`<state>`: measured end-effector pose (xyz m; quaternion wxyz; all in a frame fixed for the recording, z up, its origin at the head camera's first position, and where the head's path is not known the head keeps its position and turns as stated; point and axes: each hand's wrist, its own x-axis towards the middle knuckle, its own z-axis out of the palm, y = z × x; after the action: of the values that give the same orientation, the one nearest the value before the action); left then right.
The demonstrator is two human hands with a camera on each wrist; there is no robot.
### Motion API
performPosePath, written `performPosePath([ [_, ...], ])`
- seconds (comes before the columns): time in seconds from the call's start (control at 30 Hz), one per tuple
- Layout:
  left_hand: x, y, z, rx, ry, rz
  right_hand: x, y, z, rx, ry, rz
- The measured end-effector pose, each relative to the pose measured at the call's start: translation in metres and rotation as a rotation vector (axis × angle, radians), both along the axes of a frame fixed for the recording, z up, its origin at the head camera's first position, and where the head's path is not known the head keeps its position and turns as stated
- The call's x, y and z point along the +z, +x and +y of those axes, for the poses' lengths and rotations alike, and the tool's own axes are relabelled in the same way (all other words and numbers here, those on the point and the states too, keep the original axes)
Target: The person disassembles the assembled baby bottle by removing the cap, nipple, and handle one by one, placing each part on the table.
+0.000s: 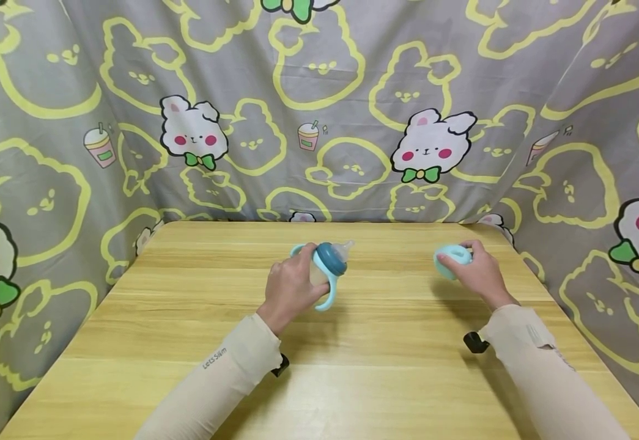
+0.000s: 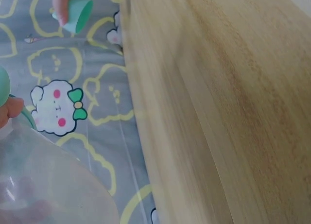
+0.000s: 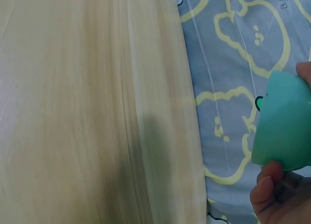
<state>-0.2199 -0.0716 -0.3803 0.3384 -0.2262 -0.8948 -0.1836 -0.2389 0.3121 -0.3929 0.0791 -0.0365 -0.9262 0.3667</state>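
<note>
My left hand [image 1: 291,284] grips a baby bottle [image 1: 327,266] with a dark teal collar, a clear nipple and light turquoise side handles. The bottle is held above the table, its nipple tilted up to the right. In the left wrist view the clear bottle body [image 2: 48,180] fills the lower left corner. Farther right, my right hand [image 1: 481,272] pinches a turquoise bottle cap [image 1: 451,261] above the table. Seen from the right wrist, the cap [image 3: 284,122] sits between the thumb and fingers, partly cut off by the frame's edge.
The wooden table [image 1: 385,379] spans the space below both hands. A grey curtain [image 1: 352,122] with rabbit and yellow outline prints hangs along its back and both sides. Each wrist carries a small black camera [image 1: 476,342].
</note>
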Motion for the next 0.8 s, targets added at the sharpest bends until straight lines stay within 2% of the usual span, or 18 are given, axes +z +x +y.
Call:
performPosePath([
  [0.57, 0.001, 0.000, 0.000, -0.002, -0.005, -0.034, -0.010, 0.000, 0.016, -0.040, 0.034, -0.013],
  [0.8, 0.002, 0.000, -0.002, 0.018, -0.012, -0.059, -0.016, -0.002, 0.020, -0.035, 0.067, -0.006],
])
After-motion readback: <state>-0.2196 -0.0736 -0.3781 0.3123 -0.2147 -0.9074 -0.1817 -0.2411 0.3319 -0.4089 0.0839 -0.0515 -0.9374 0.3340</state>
